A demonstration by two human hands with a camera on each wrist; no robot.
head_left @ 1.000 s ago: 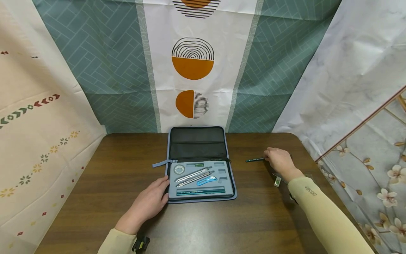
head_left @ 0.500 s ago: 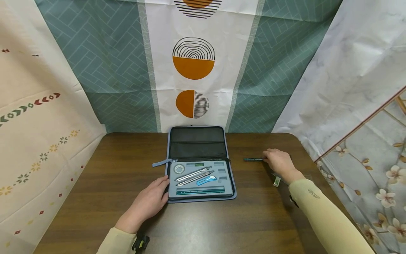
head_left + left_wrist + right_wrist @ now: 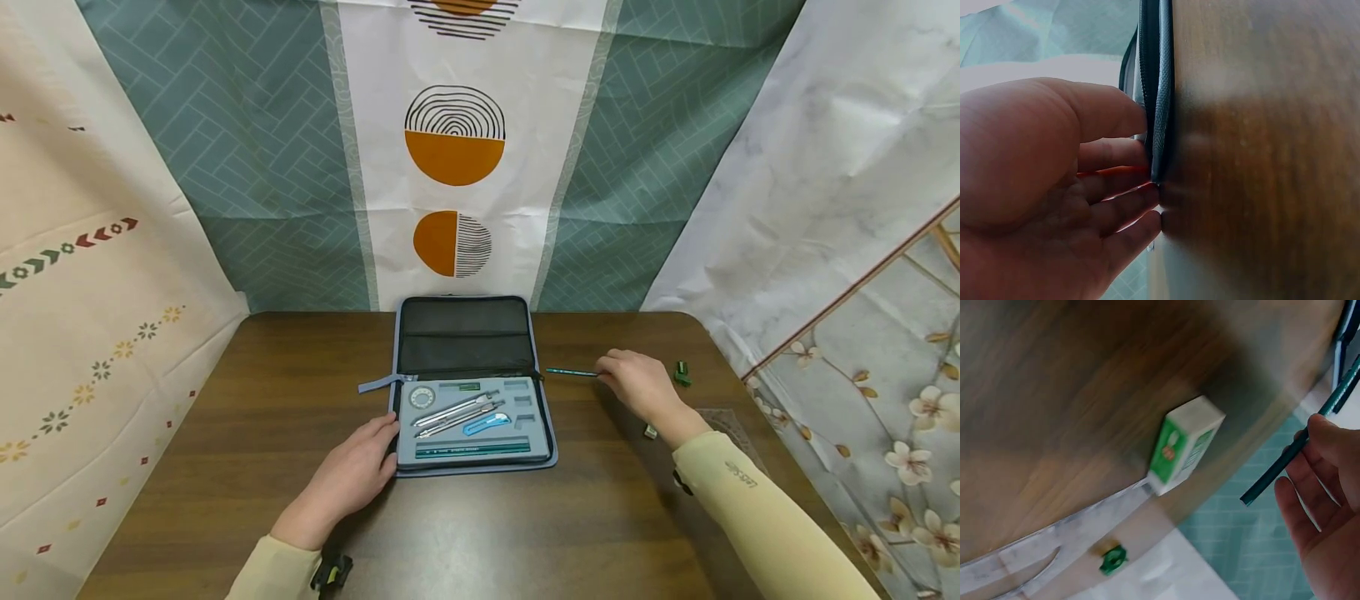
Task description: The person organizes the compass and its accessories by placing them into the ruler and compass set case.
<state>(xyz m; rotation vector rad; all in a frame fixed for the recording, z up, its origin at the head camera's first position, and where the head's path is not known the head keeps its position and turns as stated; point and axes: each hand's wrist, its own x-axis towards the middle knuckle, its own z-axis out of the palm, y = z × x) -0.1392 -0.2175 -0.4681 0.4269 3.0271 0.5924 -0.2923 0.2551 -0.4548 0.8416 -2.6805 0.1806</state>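
Note:
A zipped drawing-set case (image 3: 465, 329) lies unfolded on the table, its grey tray (image 3: 540, 437) facing up. In the tray are two silver compasses (image 3: 453, 410), a blue utility knife (image 3: 487, 424), a dark green pencil (image 3: 472, 449) and a pale round disc (image 3: 422, 397). My left hand (image 3: 351, 468) rests against the case's left edge, fingertips at the zipper side in the left wrist view. Right of the case, my right hand (image 3: 637, 383) pinches another dark green pencil (image 3: 1275, 467) between thumb and fingers, its far end pointing left towards the case.
A white and green eraser (image 3: 1185, 447) lies below my right hand. Farther right are a green pencil sharpener (image 3: 682, 373) and a clear plastic drawing template (image 3: 1054, 540). Patterned cloth hangs behind the table (image 3: 480, 533) and at both sides.
My right hand has moved left towards the case with the pencil, uncovering the green sharpener. My left hand stays at the case's edge.

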